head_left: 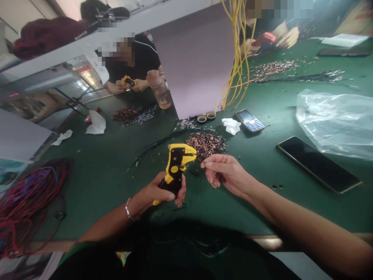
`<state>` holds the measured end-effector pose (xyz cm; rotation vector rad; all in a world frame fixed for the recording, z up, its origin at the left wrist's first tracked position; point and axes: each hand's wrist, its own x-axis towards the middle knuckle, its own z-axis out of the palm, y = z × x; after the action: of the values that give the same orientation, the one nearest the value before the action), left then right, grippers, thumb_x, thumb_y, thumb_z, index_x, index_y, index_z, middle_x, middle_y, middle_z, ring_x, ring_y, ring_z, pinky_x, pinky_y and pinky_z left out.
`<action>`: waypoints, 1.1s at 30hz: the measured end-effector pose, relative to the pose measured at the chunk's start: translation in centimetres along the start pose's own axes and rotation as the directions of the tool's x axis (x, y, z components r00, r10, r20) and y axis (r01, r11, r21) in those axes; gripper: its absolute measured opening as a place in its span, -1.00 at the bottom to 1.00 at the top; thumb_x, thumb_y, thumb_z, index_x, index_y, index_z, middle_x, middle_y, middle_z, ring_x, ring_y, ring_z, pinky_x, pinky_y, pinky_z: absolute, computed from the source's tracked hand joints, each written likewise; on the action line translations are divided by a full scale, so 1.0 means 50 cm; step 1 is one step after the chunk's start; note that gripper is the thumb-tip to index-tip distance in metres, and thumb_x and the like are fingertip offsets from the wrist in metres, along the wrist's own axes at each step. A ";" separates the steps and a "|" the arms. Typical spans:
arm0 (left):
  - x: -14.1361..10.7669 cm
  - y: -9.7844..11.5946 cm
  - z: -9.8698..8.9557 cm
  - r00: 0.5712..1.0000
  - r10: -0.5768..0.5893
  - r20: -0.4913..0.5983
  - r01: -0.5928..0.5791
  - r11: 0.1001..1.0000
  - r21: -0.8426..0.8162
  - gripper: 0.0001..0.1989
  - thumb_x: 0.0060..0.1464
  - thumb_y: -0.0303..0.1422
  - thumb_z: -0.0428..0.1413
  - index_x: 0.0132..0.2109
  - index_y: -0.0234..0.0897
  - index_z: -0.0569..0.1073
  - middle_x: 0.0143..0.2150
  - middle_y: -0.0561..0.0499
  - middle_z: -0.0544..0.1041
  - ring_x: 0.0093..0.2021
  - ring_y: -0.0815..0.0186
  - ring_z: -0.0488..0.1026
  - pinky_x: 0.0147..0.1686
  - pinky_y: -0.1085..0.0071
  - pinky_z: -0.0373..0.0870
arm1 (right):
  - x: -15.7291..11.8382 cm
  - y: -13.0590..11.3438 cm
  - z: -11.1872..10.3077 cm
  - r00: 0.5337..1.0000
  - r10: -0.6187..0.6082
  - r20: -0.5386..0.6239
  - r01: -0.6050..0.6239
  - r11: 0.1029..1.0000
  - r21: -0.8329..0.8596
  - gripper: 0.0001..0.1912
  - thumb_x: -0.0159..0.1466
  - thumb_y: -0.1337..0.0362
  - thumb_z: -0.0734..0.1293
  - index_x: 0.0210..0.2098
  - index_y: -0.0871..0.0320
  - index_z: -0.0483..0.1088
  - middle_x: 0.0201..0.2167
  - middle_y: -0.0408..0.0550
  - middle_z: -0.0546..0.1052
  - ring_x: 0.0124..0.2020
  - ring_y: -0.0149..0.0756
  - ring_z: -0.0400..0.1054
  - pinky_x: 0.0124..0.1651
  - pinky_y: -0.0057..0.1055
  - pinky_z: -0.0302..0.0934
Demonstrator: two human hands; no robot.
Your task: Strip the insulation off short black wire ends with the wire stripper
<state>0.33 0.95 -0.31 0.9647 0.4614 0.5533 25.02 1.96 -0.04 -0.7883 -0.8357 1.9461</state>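
My left hand is wrapped round the black grip of a yellow and black wire stripper, which stands upright with its jaws pointing right. My right hand is closed in a pinch just right of the jaws, apart from them. Whatever lies between its thumb and forefinger is too small to make out. Behind the jaws a heap of short copper and black wire pieces covers part of the green table. A bundle of long black wires runs leftward from the heap.
Right of the heap lie crumpled tissue, a keypad phone, a smartphone and a clear plastic bag. Red and blue cable coils are at left. Yellow wires hang beside a pale partition. Two people sit across.
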 end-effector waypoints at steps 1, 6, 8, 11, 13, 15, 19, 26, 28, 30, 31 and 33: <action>0.000 0.000 0.000 1.000 -0.001 -0.001 0.001 1.000 0.004 -0.62 -0.08 -0.36 0.31 -0.08 -0.36 0.46 -0.38 -0.03 0.44 -0.44 0.29 0.43 -0.39 0.29 0.44 | 0.000 0.000 0.000 1.000 -0.001 0.000 0.001 1.000 0.000 -0.88 0.13 0.21 0.46 -0.43 0.15 0.57 -0.72 -0.17 0.51 -0.76 -0.49 0.24 -0.69 -0.54 0.07; -0.001 0.001 0.001 1.000 -0.008 -0.008 0.008 1.000 0.010 -0.63 -0.08 -0.37 0.30 -0.09 -0.36 0.46 -0.38 -0.03 0.44 -0.44 0.30 0.42 -0.39 0.29 0.43 | -0.002 -0.003 0.002 1.000 0.003 -0.001 -0.003 1.000 -0.001 -0.89 0.14 0.24 0.45 -0.43 0.15 0.57 -0.72 -0.16 0.51 -0.76 -0.49 0.24 -0.68 -0.54 0.08; -0.002 0.001 0.002 1.000 -0.002 -0.008 0.002 1.000 0.006 -0.64 -0.07 -0.38 0.29 -0.09 -0.38 0.46 -0.38 -0.03 0.44 -0.44 0.30 0.42 -0.40 0.29 0.43 | -0.002 -0.004 0.004 1.000 0.004 -0.004 -0.004 1.000 0.001 -0.88 0.12 0.23 0.46 -0.44 0.15 0.57 -0.73 -0.16 0.51 -0.76 -0.49 0.24 -0.68 -0.54 0.09; -0.002 0.001 0.003 1.000 0.006 -0.008 -0.006 1.000 0.003 -0.64 -0.07 -0.39 0.29 -0.10 -0.40 0.45 -0.38 -0.04 0.44 -0.45 0.30 0.42 -0.40 0.29 0.43 | -0.002 -0.005 0.006 1.000 0.003 -0.003 -0.003 1.000 0.010 -0.86 0.10 0.20 0.48 -0.45 0.15 0.56 -0.74 -0.17 0.51 -0.77 -0.50 0.23 -0.69 -0.55 0.08; -0.002 0.000 0.003 1.000 0.004 -0.011 -0.004 1.000 0.004 -0.64 -0.07 -0.39 0.29 -0.10 -0.40 0.45 -0.38 -0.03 0.44 -0.45 0.30 0.42 -0.41 0.29 0.43 | -0.001 -0.005 0.006 1.000 0.004 -0.003 -0.004 1.000 0.011 -0.85 0.10 0.20 0.49 -0.45 0.15 0.56 -0.74 -0.17 0.51 -0.77 -0.50 0.23 -0.70 -0.55 0.08; -0.002 0.000 0.002 1.000 -0.001 -0.018 0.001 1.000 0.008 -0.63 -0.08 -0.38 0.30 -0.10 -0.38 0.45 -0.39 -0.02 0.44 -0.46 0.31 0.42 -0.41 0.30 0.44 | -0.001 -0.005 0.006 1.000 0.004 -0.005 -0.004 1.000 0.007 -0.85 0.10 0.19 0.49 -0.45 0.16 0.56 -0.74 -0.17 0.51 -0.76 -0.50 0.24 -0.70 -0.55 0.08; 0.002 0.003 0.006 1.000 0.008 -0.017 -0.008 1.000 0.009 -0.66 -0.08 -0.38 0.30 -0.13 -0.37 0.46 -0.41 0.00 0.44 -0.48 0.33 0.41 -0.44 0.33 0.45 | -0.001 -0.005 0.005 1.000 0.003 0.001 -0.003 1.000 0.001 -0.85 0.10 0.18 0.49 -0.45 0.15 0.56 -0.74 -0.17 0.51 -0.77 -0.50 0.24 -0.70 -0.55 0.08; 0.006 0.005 0.015 0.999 0.039 -0.024 -0.039 0.999 0.006 -0.75 -0.04 -0.41 0.28 -0.19 -0.39 0.47 -0.44 0.00 0.44 -0.52 0.37 0.39 -0.49 0.37 0.44 | -0.001 -0.003 0.002 1.000 -0.002 0.003 0.002 1.000 0.006 -0.88 0.12 0.22 0.47 -0.44 0.15 0.56 -0.73 -0.17 0.51 -0.76 -0.50 0.25 -0.69 -0.56 0.08; 0.005 0.007 0.017 0.999 0.036 -0.032 -0.036 0.999 0.022 -0.76 -0.03 -0.39 0.28 -0.21 -0.40 0.46 -0.45 0.01 0.43 -0.53 0.38 0.39 -0.50 0.37 0.44 | 0.000 -0.004 0.000 1.000 -0.001 -0.002 0.001 1.000 0.001 -0.88 0.13 0.22 0.47 -0.45 0.15 0.56 -0.72 -0.16 0.51 -0.76 -0.50 0.25 -0.68 -0.56 0.08; 0.004 0.009 0.019 0.999 0.030 -0.044 -0.029 0.999 0.040 -0.76 -0.02 -0.38 0.27 -0.21 -0.40 0.46 -0.45 0.02 0.42 -0.53 0.38 0.38 -0.50 0.38 0.44 | 0.001 -0.004 -0.001 1.000 -0.002 -0.006 0.002 1.000 -0.004 -0.87 0.12 0.22 0.47 -0.45 0.15 0.56 -0.72 -0.16 0.51 -0.76 -0.50 0.25 -0.69 -0.56 0.08; 0.003 0.010 0.020 0.998 0.029 -0.049 -0.026 0.998 0.048 -0.77 -0.01 -0.38 0.27 -0.22 -0.40 0.45 -0.45 0.02 0.42 -0.53 0.38 0.38 -0.51 0.38 0.44 | 0.001 -0.005 -0.001 1.000 -0.004 -0.006 0.004 1.000 -0.006 -0.87 0.12 0.21 0.47 -0.45 0.15 0.56 -0.72 -0.16 0.51 -0.76 -0.50 0.25 -0.69 -0.55 0.08; 0.003 0.010 0.022 0.998 0.034 -0.059 -0.030 0.998 0.061 -0.79 0.00 -0.38 0.27 -0.23 -0.40 0.45 -0.45 0.01 0.42 -0.54 0.39 0.38 -0.52 0.39 0.44 | 0.002 -0.006 -0.002 1.000 -0.008 -0.005 0.008 1.000 -0.010 -0.87 0.12 0.21 0.47 -0.46 0.15 0.56 -0.72 -0.16 0.52 -0.75 -0.49 0.25 -0.68 -0.55 0.08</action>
<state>0.98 0.56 0.65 1.0168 0.5195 0.6015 25.20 2.18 0.12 -0.7942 -0.8445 1.9339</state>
